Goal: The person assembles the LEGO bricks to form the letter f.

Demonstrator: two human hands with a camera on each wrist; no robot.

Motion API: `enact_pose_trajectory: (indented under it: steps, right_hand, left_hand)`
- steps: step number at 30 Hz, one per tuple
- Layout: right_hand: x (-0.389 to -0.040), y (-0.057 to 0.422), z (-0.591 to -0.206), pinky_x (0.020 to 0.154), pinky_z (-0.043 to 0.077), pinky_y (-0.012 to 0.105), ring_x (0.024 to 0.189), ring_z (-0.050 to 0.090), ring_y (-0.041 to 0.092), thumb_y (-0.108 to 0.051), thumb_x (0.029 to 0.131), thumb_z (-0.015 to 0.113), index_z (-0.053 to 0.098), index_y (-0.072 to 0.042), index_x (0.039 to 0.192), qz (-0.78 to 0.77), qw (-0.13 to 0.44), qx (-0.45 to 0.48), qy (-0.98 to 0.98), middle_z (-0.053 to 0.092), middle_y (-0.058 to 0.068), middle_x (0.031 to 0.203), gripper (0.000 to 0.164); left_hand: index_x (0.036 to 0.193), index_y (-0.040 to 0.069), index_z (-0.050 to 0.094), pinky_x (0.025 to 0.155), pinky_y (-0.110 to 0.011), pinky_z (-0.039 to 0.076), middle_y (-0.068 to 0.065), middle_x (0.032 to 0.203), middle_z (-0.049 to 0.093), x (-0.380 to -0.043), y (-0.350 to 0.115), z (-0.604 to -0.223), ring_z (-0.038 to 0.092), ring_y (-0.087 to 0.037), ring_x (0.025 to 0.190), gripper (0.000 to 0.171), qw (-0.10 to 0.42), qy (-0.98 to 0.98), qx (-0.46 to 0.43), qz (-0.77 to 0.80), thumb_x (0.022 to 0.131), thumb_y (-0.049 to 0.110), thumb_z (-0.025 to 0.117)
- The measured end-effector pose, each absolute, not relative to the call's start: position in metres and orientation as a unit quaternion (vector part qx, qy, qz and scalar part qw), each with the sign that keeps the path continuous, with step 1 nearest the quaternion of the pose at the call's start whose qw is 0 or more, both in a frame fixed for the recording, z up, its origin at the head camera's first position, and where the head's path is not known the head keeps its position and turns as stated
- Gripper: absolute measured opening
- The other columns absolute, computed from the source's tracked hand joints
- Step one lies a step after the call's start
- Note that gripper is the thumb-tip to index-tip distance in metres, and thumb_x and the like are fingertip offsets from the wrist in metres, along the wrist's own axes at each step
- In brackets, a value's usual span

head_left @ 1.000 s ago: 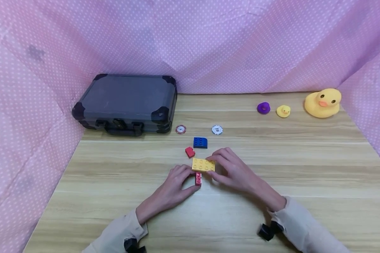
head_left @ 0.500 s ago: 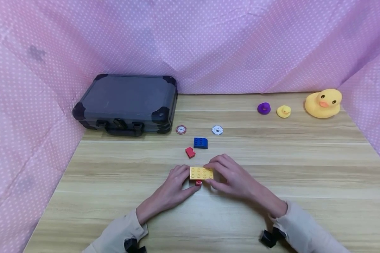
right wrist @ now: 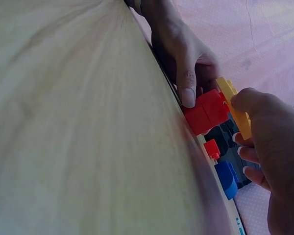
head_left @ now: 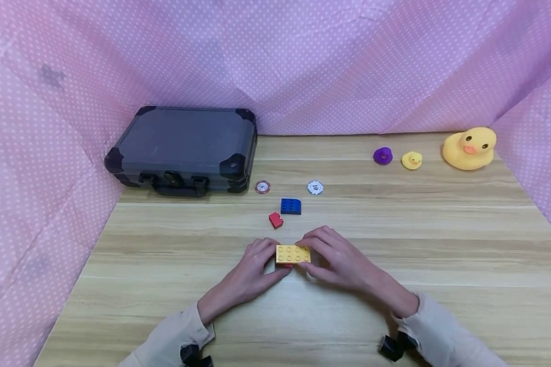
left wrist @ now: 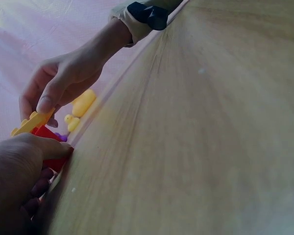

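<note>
My left hand (head_left: 254,267) holds a stack of two red toy bricks (right wrist: 205,112) low over the table, its thumb on the near side. In the head view the stack is almost wholly hidden under a yellow toy brick (head_left: 293,254) with two rows of studs. Thumb and fingers of my right hand (head_left: 337,255) pinch the yellow brick by its right end. Seen from the right wrist, the yellow brick (right wrist: 233,107) lies right at the red studs, slightly tilted against them. Behind the hands lie a small red brick (head_left: 276,220) and a blue brick (head_left: 291,206).
A grey case (head_left: 183,142) with black corners stands at the back left. Two poker chips, one red (head_left: 263,187) and one white (head_left: 315,187), lie farther back. Purple (head_left: 383,156), small yellow (head_left: 411,160) and large yellow (head_left: 469,149) ducks line the back right. Pink dotted cloth hangs behind.
My right hand has brought the yellow brick toward me and down over the red stack, covering it in the head view. My left hand has stayed in place, holding the red bricks.
</note>
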State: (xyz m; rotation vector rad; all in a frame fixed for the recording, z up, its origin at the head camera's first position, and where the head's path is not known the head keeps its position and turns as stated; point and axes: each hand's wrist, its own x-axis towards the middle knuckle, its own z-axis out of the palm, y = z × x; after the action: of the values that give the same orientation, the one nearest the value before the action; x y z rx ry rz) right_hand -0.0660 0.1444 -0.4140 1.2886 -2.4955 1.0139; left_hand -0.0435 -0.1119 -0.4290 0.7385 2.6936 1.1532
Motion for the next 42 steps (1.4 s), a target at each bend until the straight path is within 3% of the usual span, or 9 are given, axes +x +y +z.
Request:
enact_pose_trajectory:
  steps: [13,27,42]
  right_hand:
    - [-0.0651,0.1453,-0.4139,0.088,0.053,0.032,0.107,0.058,0.012,-0.023,0.088,0.083,0.068,-0.011,0.128,0.336,0.065,0.435,-0.833,0.066,-0.004,0.120,0.044]
    - [-0.0658,0.1444,-0.4103,0.082,0.052,0.028,0.104,0.053,0.010,-0.027,0.091,0.080,0.071,-0.013,0.125,0.330,0.055,0.435,-0.836,0.063,-0.005,0.112,0.038]
    - [-0.0657,0.1426,-0.4071,0.084,0.053,0.029,0.104,0.054,0.011,-0.028,0.092,0.080,0.073,-0.012,0.122,0.334,0.040,0.434,-0.836,0.063,-0.005,0.112,0.036]
  left_hand:
    - [0.124,0.011,0.070,0.100,-0.044,0.045,0.000,0.121,0.063,-0.0443,-0.1118,-0.4287,0.052,-0.019,0.115,0.038,0.052,0.886,0.254,0.383,0.090,0.022,0.083]
    - [0.122,0.011,0.070,0.099,-0.044,0.044,0.001,0.119,0.064,-0.0434,-0.1113,-0.4287,0.052,-0.017,0.112,0.036,0.054,0.885,0.248,0.391,0.090,0.022,0.083]
    - [0.118,0.013,0.069,0.099,-0.044,0.044,0.003,0.117,0.064,-0.0440,-0.1119,-0.4290,0.053,-0.016,0.111,0.033,0.046,0.883,0.253,0.393,0.090,0.022,0.083]
